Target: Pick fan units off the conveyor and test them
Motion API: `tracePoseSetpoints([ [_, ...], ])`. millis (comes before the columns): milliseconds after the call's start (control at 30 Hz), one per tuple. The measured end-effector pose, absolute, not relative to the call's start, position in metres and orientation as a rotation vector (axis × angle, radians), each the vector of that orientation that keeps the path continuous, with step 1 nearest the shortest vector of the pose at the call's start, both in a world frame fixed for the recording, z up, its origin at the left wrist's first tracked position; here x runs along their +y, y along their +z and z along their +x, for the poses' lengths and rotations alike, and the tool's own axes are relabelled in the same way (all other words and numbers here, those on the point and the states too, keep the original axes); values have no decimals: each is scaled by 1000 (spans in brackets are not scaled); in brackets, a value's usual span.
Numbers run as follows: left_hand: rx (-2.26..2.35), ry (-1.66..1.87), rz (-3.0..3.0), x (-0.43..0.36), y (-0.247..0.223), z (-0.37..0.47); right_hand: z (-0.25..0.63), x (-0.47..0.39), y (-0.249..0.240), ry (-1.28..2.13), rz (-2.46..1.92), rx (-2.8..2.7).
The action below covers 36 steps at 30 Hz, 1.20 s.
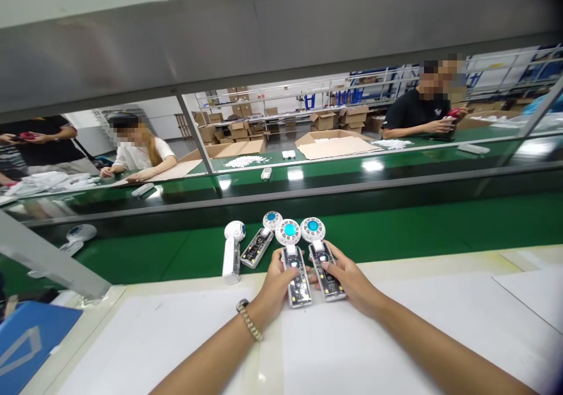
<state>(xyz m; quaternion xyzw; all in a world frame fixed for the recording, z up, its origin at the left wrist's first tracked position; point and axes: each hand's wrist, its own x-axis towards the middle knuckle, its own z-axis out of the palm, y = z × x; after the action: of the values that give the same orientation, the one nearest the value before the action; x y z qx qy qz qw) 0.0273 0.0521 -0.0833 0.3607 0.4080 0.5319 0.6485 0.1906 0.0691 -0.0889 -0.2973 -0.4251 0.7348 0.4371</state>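
My left hand (281, 280) is closed around a handheld device (299, 292) with a clear-cased body, a circuit board showing inside and a round vented head with a lit blue centre. A matching device (331, 283) is gripped in my right hand (349, 277), thumb on its front. The two stand side by side, heads pointing away from me. Left of them, a third clear-fronted device (257, 248) lies tilted on the green belt. Beside it is another device (231, 260), its white casing showing. My fingertips behind the held devices are partly hidden.
White sheets (176, 336) cover the near bench, before a green conveyor belt (417, 225). A blue folder (35, 342) lies at left, by a slanted post (57, 260). Overhead hangs a grey beam (264, 37). Across the line, co-workers sit near cardboard boxes (334, 142) and white parts (246, 161).
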Motion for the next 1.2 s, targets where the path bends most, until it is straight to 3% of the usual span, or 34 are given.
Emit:
tracePoseSetpoints([
  [1200, 846, 1140, 965, 49, -85, 25, 192, 67, -84, 1843, -804, -1052],
])
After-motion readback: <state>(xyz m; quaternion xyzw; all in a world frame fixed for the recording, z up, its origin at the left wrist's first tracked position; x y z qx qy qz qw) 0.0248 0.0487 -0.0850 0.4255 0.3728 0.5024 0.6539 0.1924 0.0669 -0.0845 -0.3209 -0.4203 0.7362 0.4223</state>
